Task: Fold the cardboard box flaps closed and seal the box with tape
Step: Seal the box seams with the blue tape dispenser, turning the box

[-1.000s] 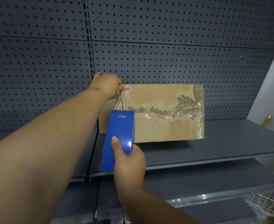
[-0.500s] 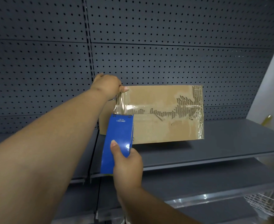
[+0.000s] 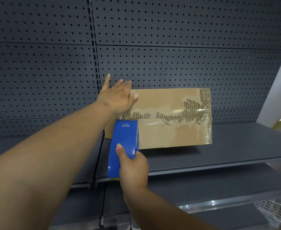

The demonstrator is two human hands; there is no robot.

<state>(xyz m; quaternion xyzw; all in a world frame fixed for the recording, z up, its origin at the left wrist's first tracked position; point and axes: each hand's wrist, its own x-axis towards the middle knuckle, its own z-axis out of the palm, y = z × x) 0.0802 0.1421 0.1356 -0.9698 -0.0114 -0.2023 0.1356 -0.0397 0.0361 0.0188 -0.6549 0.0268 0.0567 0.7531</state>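
A person stands at a grey shelf [image 3: 236,143] backed by dark pegboard [image 3: 169,47]. On it sits a cardboard box [image 3: 169,133], its closed flaps facing the viewer, the seam ragged with torn paper. The left hand [image 3: 118,97] — half a second ago curled, pinching the tape end at the box's upper left corner — now lies flat with fingers spread, pressing there. The right hand [image 3: 133,165] grips a blue tape dispenser [image 3: 123,146], its head at the seam's left end. The tape looks anchored — the pull along the seam likely comes next.
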